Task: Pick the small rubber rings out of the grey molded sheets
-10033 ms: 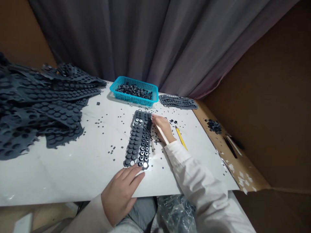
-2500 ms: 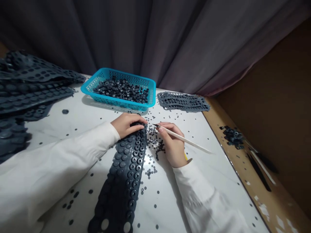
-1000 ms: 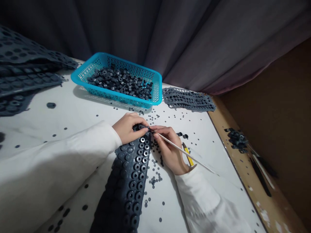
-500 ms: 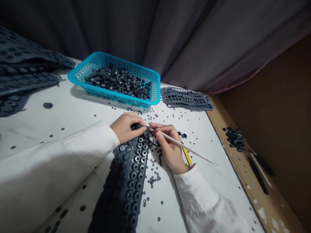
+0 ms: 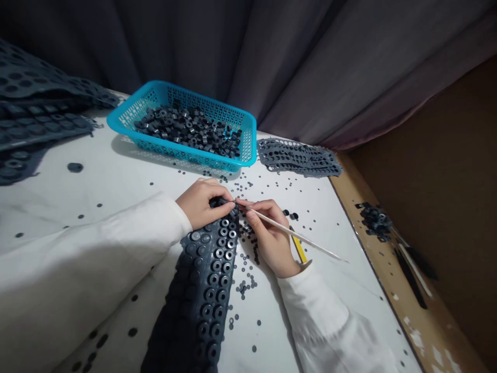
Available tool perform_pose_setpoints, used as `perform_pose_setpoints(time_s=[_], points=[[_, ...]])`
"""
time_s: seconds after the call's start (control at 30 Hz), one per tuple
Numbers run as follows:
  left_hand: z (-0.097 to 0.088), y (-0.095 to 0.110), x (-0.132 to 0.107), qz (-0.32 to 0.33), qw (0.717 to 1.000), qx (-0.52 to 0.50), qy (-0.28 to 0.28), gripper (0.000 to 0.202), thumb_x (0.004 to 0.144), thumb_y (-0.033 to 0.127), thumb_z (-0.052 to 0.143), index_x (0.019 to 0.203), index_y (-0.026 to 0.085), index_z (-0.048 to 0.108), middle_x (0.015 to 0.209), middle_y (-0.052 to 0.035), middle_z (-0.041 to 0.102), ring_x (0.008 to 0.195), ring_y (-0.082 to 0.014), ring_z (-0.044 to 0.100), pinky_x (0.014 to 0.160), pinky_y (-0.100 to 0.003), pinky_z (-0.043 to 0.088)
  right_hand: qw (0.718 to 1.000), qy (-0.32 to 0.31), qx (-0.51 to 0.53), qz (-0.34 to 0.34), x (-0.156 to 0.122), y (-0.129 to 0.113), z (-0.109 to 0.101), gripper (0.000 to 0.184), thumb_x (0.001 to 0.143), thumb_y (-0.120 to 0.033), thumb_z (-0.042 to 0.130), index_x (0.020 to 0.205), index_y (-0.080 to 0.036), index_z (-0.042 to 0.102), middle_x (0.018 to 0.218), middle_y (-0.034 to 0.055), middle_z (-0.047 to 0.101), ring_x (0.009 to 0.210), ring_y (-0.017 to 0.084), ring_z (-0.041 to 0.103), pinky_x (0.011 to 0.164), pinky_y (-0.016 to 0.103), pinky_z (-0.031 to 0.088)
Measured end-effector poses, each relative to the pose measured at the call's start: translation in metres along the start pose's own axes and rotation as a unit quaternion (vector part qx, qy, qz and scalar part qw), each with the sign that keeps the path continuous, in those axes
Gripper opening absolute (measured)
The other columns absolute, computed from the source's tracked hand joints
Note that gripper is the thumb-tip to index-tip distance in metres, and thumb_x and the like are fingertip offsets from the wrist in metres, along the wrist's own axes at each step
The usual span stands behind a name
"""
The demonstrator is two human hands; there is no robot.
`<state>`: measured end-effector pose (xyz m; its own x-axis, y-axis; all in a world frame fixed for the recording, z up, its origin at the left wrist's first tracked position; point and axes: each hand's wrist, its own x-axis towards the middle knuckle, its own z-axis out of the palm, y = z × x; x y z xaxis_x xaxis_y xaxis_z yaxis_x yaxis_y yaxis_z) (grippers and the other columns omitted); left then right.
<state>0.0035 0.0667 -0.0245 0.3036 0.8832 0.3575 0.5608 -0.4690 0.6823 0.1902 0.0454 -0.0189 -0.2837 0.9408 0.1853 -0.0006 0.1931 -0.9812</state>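
The left hand [image 5: 202, 204] curls over the far end of a dark rubber strip [image 5: 205, 280], pressing it down. The right hand [image 5: 269, 238] pinches a thin white stick [image 5: 295, 234] beside it. A blue basket [image 5: 128, 116] of rubber rings [image 5: 188, 132] sits at 11 o'clock; a yellow pencil [image 5: 298, 248] lies under the stick.

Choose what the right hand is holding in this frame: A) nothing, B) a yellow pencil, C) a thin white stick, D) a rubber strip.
C: the right hand pinches the white stick in its fingers, while the left hand is the one on the rubber strip.
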Motion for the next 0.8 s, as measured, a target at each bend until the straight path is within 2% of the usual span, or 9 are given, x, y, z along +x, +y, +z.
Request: perform_pose_setpoints(time_s=[0.17, 0.47, 0.8], points=[[-0.0005, -0.0001, 0.0002, -0.004, 1.0, 0.0, -0.005, 0.019, 0.079, 0.031, 0.057, 0.072, 0.017, 0.067, 0.07, -0.0025, 0.066, 0.072, -0.0168, 0.059, 0.073, -0.03, 0.042, 1.0, 0.0, -0.022, -0.015, -0.0018, 0.0007, -0.0001, 0.002, 0.087, -0.022, 0.059, 0.088, -0.022, 0.057, 0.107, 0.0047, 0.071, 0.106, 0.018, 0.064, 0.094, 0.037, 0.049], [-0.0005, 0.0003, 0.0009, -0.004, 1.0, -0.001, -0.01, 0.018, 0.078, 0.031, 0.056, 0.071, 0.018, 0.067, 0.07, -0.0017, 0.066, 0.072, -0.0165, 0.059, 0.073, -0.029, 0.042, 0.991, 0.014, -0.122, -0.058, -0.0046, 0.0022, 0.0001, 0.003, 0.088, -0.02, 0.057, 0.089, -0.022, 0.057, 0.106, 0.0066, 0.07, 0.103, 0.019, 0.065, 0.09, 0.037, 0.05], [0.0002, -0.0004, 0.0004, -0.009, 1.0, -0.007, -0.007, 0.019, 0.079, 0.032, 0.057, 0.077, 0.018, 0.069, 0.075, -0.0029, 0.069, 0.076, -0.018, 0.061, 0.076, -0.031, 0.043, 0.995, 0.045, -0.088, -0.025, -0.0035, 0.0024, 0.0002, 0.003, 0.087, -0.023, 0.058, 0.089, -0.022, 0.058, 0.108, 0.0069, 0.07, 0.103, 0.02, 0.066, 0.092, 0.039, 0.05]])
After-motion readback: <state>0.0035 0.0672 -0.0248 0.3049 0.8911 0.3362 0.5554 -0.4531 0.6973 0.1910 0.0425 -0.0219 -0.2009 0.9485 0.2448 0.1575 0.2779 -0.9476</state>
